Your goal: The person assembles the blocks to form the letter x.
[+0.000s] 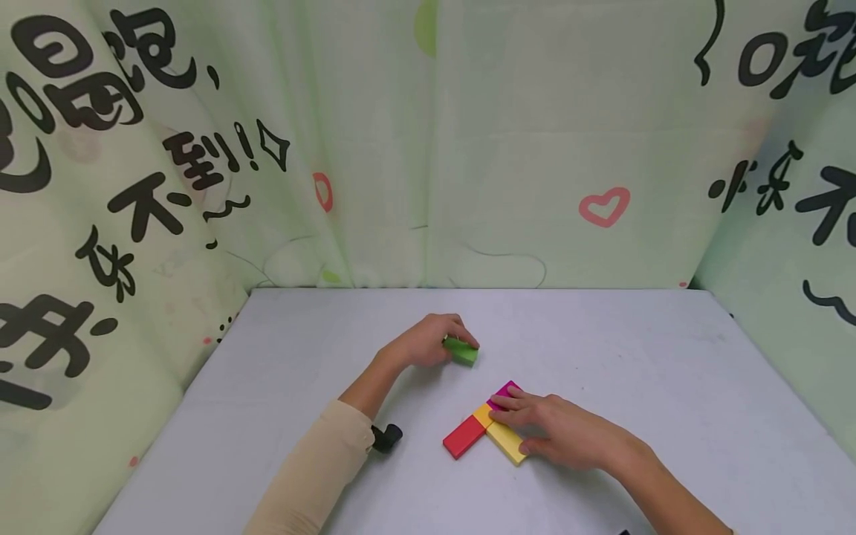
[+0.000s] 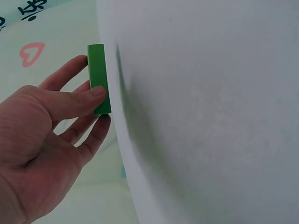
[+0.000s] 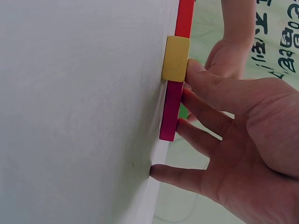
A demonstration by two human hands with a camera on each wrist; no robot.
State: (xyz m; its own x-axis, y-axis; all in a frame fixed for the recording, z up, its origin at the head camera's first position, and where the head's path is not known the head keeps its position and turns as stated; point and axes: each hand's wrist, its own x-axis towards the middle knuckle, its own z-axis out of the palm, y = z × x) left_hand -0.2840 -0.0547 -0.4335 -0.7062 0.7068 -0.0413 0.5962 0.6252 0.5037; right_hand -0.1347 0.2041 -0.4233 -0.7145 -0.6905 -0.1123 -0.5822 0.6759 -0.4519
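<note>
Left hand (image 1: 423,340) pinches green block (image 1: 461,350); right hand (image 1: 558,431), fingers flat, presses yellow block (image 1: 506,440); red block (image 1: 464,436) apparently adjoining.

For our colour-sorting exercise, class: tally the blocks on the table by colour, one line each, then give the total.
Green block, held in the left hand: 1
Red block: 1
Yellow block, under the right hand: 1
Magenta block: 1
Total: 4 blocks
</note>
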